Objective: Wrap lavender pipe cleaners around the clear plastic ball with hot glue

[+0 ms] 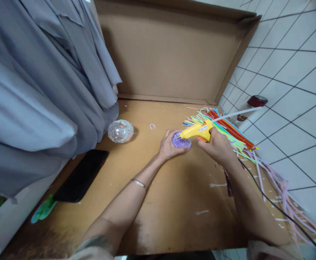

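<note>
My left hand [169, 145] is wrapped round a small round piece covered in purple strips [181, 143], low over the table. In my right hand [220, 145] is a yellow glue gun [197, 131], its metal nozzle pointing left and reaching over the purple piece. Whether the nozzle touches the surface, I cannot tell. A long white glue stick [237, 113] sticks out of the back of the gun. Part of the purple piece is hidden by my fingers and the gun.
Bundles of coloured pipe cleaners [229, 128] lie along the tiled wall, beside a black cord [263, 193]. A clear faceted ball [120, 131] and a black phone [81, 176] are on the left. Behind stands a cardboard panel [169, 50]; grey cloth [39, 90] hangs at left.
</note>
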`<state>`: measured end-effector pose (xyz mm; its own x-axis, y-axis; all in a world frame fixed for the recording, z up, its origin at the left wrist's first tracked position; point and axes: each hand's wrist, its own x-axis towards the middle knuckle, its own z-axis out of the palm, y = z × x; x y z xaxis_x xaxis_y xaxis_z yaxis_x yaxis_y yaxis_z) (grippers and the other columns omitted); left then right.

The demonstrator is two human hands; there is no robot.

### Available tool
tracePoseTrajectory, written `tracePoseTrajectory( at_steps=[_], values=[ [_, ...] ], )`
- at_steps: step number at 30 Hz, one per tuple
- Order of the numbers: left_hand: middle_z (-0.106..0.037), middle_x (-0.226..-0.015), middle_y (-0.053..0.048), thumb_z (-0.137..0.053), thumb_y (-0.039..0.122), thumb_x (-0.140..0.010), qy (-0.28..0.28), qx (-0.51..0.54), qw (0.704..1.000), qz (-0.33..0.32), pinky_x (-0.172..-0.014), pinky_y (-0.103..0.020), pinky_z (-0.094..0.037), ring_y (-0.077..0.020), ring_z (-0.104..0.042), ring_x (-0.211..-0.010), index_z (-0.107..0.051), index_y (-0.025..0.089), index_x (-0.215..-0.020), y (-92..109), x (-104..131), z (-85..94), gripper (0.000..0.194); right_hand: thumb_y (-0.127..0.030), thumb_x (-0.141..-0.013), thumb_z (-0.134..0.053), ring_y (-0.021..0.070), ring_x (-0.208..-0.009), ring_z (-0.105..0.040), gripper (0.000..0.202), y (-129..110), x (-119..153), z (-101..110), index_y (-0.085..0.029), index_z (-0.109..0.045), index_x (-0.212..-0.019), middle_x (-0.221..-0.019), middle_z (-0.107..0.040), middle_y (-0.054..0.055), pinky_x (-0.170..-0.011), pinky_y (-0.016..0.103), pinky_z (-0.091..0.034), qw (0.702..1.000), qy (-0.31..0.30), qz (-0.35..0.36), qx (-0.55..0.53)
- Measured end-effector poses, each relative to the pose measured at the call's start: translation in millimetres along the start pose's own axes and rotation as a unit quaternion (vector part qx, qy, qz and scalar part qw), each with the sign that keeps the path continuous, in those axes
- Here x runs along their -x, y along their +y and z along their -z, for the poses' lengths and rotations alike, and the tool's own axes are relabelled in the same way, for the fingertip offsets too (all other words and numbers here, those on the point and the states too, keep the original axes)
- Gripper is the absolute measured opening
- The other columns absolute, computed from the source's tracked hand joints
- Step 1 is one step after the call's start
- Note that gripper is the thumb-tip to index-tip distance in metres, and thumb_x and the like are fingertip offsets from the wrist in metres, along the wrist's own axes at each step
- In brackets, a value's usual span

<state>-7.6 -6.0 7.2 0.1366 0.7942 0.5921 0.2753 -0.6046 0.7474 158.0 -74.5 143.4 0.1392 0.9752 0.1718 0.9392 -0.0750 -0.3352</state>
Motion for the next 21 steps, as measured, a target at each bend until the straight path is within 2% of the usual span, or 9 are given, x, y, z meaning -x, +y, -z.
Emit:
tracePoseTrajectory(
  at_steps=[6, 14, 21],
  values=[
    [-0.064, -0.119, -0.007, -0.089, 0.031, -0.057, 0.006, -0.008, 1.0, 0.002, -0.103, -0.045, -0.054, -0.0268, -0.064, -0.115, -0.06, 0.024, -0.117, 0.4, -0.5, -0.6, 0.067, -0.043, -0.082, -0.054, 0.0325, -0.081, -0.066, 0.038, 6.4, -3.0, -8.8, -0.014, -0.056, -0.106, -0.086, -0.071, 0.016, -0.066, 0.033, -0.037, 0.994, 0.069, 0.017, 0.082],
    [-0.064, -0.122, -0.009, -0.089, 0.033, -0.057, -0.002, -0.006, 1.0, -0.003, -0.104, -0.043, -0.052, -0.0267, -0.063, -0.116, -0.06, 0.023, -0.119, -0.6, -0.4, -0.1, 0.069, -0.041, -0.088, -0.049, 0.032, -0.078, -0.066, 0.038, 12.6, -8.5, -19.7, -0.011, -0.053, -0.111, -0.084, -0.07, 0.016, -0.061, 0.032, -0.032, 0.982, 0.098, 0.015, 0.158],
    [-0.065, -0.122, -0.008, -0.09, 0.033, -0.057, -0.009, -0.013, 1.0, -0.013, -0.105, -0.045, -0.052, -0.0268, -0.063, -0.117, -0.06, 0.024, -0.12, -3.5, -0.3, 0.4, 0.07, -0.041, -0.089, -0.049, 0.0306, -0.075, -0.065, 0.038, 15.6, -12.2, -22.6, -0.01, -0.053, -0.111, -0.083, -0.07, 0.016, -0.06, 0.032, -0.028, 0.98, 0.104, 0.003, 0.168]
  ],
)
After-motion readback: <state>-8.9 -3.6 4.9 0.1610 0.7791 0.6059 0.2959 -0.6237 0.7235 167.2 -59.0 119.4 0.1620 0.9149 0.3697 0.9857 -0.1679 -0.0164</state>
